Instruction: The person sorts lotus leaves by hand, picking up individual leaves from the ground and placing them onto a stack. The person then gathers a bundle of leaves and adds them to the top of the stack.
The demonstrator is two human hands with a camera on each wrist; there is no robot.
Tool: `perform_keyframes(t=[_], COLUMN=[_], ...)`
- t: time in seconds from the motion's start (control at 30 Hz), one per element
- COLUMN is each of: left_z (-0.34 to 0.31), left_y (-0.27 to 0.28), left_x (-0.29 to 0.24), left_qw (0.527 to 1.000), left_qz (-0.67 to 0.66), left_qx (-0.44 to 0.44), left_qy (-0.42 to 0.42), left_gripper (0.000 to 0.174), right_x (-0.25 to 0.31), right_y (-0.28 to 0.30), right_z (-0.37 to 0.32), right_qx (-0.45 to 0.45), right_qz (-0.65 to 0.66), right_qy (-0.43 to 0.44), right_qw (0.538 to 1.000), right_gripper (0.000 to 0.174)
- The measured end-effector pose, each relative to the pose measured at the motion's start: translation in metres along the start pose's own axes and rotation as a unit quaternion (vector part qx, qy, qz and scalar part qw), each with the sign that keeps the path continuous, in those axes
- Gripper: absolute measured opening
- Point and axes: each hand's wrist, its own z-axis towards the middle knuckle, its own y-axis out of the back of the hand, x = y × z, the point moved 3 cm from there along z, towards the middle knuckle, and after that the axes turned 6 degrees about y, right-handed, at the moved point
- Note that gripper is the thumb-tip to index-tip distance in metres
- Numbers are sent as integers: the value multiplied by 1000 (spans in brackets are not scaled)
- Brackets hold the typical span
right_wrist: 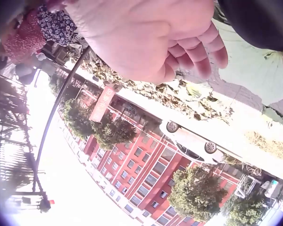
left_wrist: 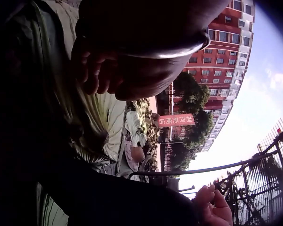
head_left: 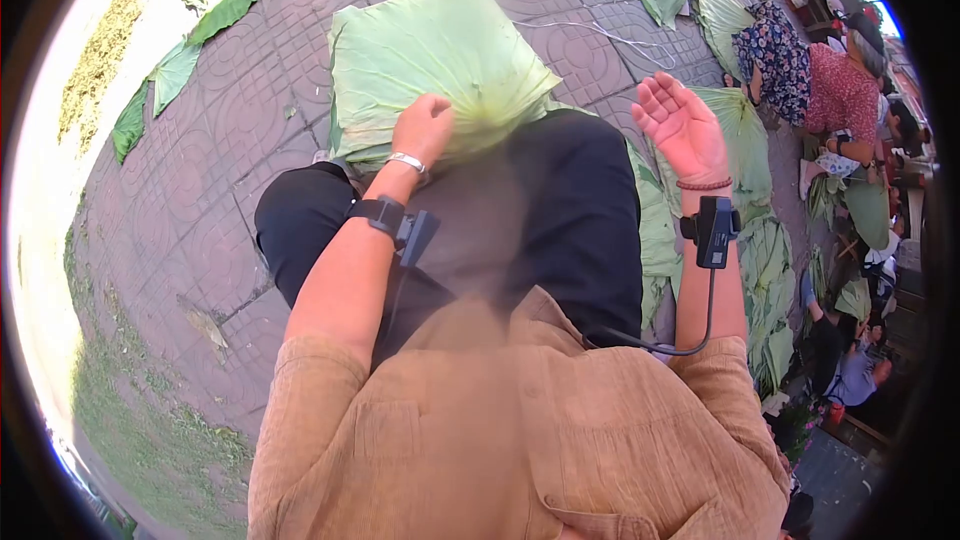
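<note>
Brown cloth shirt (head_left: pixel 440 440) sits nearest my camera. I'd smooth the broad, squarish, pale-green leaf pile (head_left: pixel 430 50) along its veins, lightly, since thin leaves could tear. Of the 2 hands, the bare left (head_left: pixel 422 130) shows over the pile's near edge, fingers curled; I cannot tell if they grip leaf. The bare right (head_left: pixel 683 135) spreads wide, empty, apart to the pile's right.

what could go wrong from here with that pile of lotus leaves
No tie shows around the lotus-leaf pile, so its top leaf might slide or lift. The left grip is over the pile's near edge, contact unclear; pressing or pulling hard there could crease or tear a leaf. The right wrist camera's cable bends in a loose loop, so it may snag.
</note>
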Motion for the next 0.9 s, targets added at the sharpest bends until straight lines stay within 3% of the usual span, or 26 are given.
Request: perform_keyframes(t=[0.13,0.23,0.37,0.47,0.57,0.67,0.9], left_z=[-1,-2,-3,-8,-12,-13,-17], left_y=[10,17,28,37,42,47,56], left_x=[-11,-16,-30,-36,-41,-42,-40], left_qw=[999,998,995,994,994,994,992], left_qz=[-29,-57,-87,-100,-89,-88,-110], left_qx=[16,2,-6,-6,-5,-6,-6], left_qy=[9,-9,-42,-50,-65,-64,-61], left_gripper=[28,24,24,25,25,26,25], right_x=[-79,-127,-178,-183,-186,-193,-210], right_y=[-38,-57,-33,-36,-45,-32,-18], right_z=[21,36,59,61,59,67,57], right_qx=[5,-70,-186,-158,-190,-148,-181], right_qz=[-32,-85,-107,-65,-112,-113,-245], right_qy=[-107,-160,-269,-263,-211,-190,-239], right_qw=[994,981,939,949,952,964,922], right_gripper=[27,39,42,38,33,28,31])
